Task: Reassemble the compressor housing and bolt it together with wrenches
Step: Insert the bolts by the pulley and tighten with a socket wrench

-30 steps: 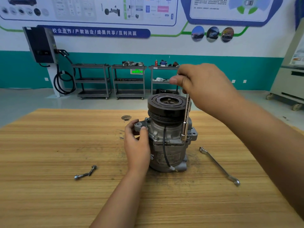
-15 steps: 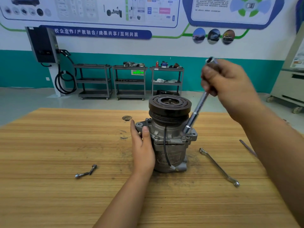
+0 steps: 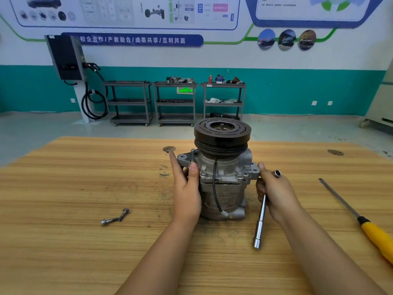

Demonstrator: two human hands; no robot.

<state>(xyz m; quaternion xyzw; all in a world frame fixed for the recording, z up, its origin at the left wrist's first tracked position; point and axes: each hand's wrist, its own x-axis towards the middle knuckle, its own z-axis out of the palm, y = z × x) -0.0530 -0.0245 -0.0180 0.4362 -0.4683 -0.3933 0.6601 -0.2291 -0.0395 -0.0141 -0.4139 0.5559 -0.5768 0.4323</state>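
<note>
The grey compressor housing [image 3: 223, 179] stands upright on the wooden table [image 3: 63, 188], its dark pulley [image 3: 222, 133] on top and a black wire down its front. My left hand [image 3: 186, 192] rests against its left side, thumb on the flange near a bolt head, index finger straight. My right hand [image 3: 276, 192] grips a chrome socket wrench [image 3: 260, 226], whose long end points down towards the table, while its thumb touches the right mounting ear. Two loose bolts [image 3: 116, 217] lie to the left.
A screwdriver with a yellow handle [image 3: 374, 233] lies at the right of the table. Beyond the table's far edge stand three metal shelf carts [image 3: 176, 103] and a wall charger with a hose [image 3: 66, 58].
My right hand lifted the socket wrench off the right-hand bolt, tilted it away and brought it down beside the housing. My left hand stayed on the left side. The camera came closer.
</note>
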